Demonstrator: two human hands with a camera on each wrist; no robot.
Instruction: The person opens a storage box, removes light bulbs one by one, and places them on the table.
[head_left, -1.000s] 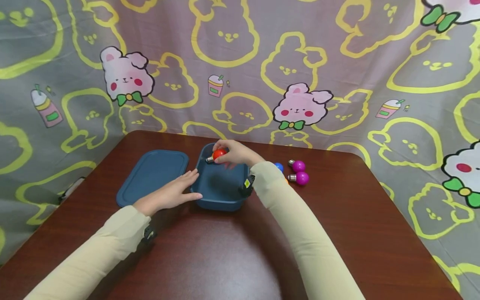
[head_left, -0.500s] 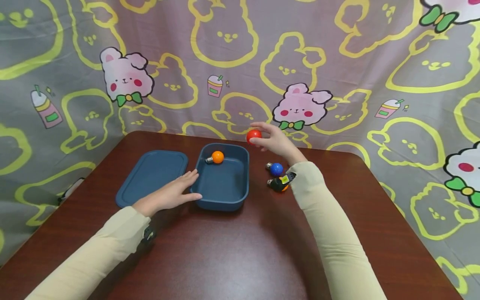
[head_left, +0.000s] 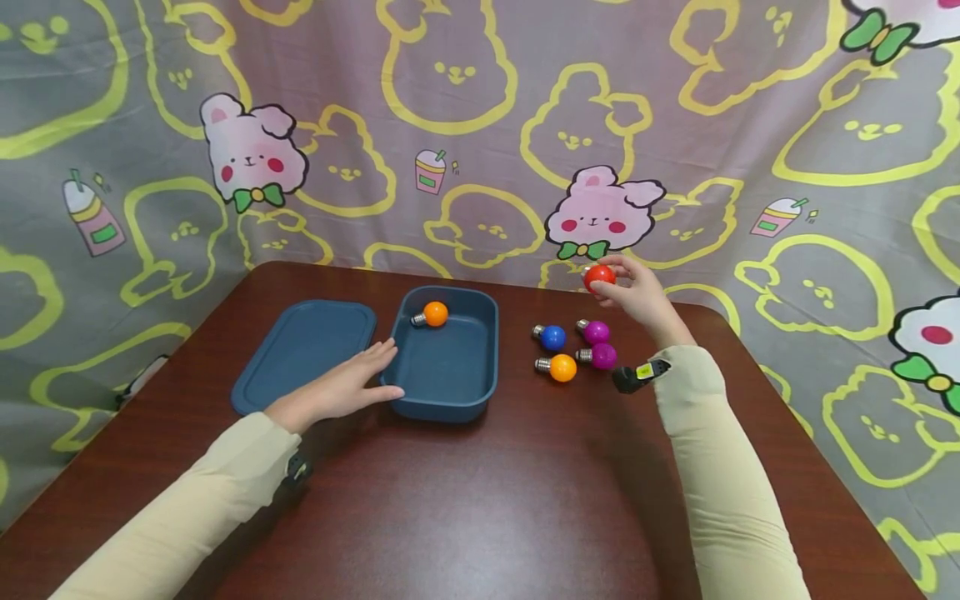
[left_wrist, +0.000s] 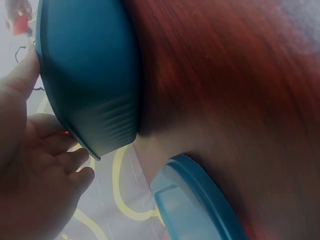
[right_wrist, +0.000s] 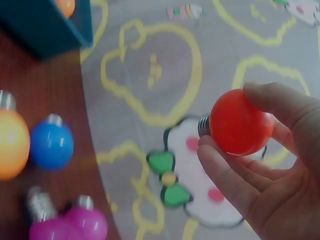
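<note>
My right hand [head_left: 637,296] pinches a red light bulb [head_left: 599,277] by its round globe, above the far right part of the table; the bulb's metal screw base shows in the right wrist view. With fingers straight, my left hand [head_left: 341,387] touches the near left rim of a blue rectangular container [head_left: 442,412]. Inside that container, towards its far left corner, lies an orange bulb [head_left: 435,314]. Below and left of my right hand lie a blue bulb [head_left: 553,337], a second orange bulb [head_left: 562,367] and two purple bulbs [head_left: 597,332].
A flat blue lid [head_left: 307,354] lies on the table left of the container, partly behind my left hand. The brown table [head_left: 450,517] ends at a patterned curtain [head_left: 480,150] that hangs behind it and along both sides.
My right hand has carried the red bulb out of the container and over to the right. The orange bulb in the container and the loose bulbs now show. My left hand has stayed put.
</note>
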